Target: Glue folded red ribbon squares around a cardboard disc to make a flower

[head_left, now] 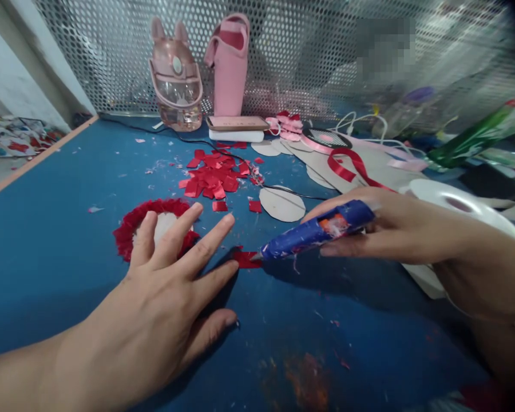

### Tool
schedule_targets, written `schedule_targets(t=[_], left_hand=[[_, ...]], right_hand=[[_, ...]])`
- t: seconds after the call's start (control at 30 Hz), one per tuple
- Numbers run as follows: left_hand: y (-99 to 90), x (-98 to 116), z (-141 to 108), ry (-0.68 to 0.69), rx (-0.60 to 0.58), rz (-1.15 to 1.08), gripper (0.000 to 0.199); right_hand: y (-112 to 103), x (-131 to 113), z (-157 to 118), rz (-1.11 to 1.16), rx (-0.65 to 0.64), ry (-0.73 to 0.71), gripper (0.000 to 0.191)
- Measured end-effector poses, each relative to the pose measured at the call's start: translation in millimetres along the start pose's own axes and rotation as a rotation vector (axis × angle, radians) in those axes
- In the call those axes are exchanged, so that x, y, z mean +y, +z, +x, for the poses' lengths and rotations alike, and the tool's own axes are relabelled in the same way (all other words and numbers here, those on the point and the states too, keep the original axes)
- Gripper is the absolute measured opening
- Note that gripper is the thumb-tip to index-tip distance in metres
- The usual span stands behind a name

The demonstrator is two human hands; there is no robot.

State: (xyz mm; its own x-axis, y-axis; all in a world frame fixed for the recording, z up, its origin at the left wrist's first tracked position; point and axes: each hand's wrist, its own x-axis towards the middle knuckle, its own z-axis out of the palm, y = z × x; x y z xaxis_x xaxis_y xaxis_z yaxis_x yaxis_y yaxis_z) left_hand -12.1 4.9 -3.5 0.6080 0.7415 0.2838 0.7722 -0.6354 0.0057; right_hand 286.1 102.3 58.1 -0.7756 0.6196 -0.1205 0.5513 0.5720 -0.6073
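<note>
My right hand (381, 229) grips a blue hot glue gun (296, 237), its metal tip at a small red ribbon piece (248, 260) lying flat on the blue table. The index fingertip of my left hand (167, 280) presses that piece's left end. The other left fingers are spread, partly over a round white disc (163, 225) edged with gathered red ribbon (126, 229). Beyond them lies a loose pile of cut red ribbon pieces (217, 174). A bare pale cardboard disc (282, 204) rests right of the pile, a black cord crossing it.
At the back stand a pink water bottle (178, 86) and a pink bottle sleeve (230, 68) against a perforated metal panel. A phone (237, 123) lies before them. To the right are a red ribbon strip (356, 163), a white spool (467, 206) and a green bottle (476, 137).
</note>
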Motion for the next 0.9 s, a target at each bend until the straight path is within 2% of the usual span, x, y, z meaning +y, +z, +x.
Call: schedule_targets(t=[0.1,0.27,0.43,0.57,0.7,0.8,0.9], left_hand=[[-1.0,0.3,0.8,0.006,0.004,-0.010,0.037],[-3.2,0.4,-0.8,0.008,-0.006,-0.037,0.036],[-4.0,1.2,-1.3,0.001,-0.011,-0.031,0.034],[-4.0,1.2,0.8,0.012,-0.009,-0.035,0.035],[-3.8,0.7,1.3,0.021,-0.005,-0.034,0.034],[-4.7,0.9,1.1,0.022,-0.014,-0.030,0.034],[-5.6,1.3,1.3,0.016,-0.015,-0.032,0.035]], right_hand=[[0.1,-1.5,-1.0,-0.006,0.003,0.001,0.027],[0.7,-2.6,0.0,0.029,0.051,-0.009,0.018],[-0.4,-0.6,0.0,0.043,0.021,-0.007,0.019],[-9.6,3.5,-9.9,-0.068,0.143,0.003,0.016],[-13.6,17.0,-11.8,-0.324,0.223,0.056,0.039],[-10.5,32.7,-3.6,-0.482,0.195,0.078,0.053],[-7.8,41.4,2.1,-0.544,0.147,0.112,0.064]])
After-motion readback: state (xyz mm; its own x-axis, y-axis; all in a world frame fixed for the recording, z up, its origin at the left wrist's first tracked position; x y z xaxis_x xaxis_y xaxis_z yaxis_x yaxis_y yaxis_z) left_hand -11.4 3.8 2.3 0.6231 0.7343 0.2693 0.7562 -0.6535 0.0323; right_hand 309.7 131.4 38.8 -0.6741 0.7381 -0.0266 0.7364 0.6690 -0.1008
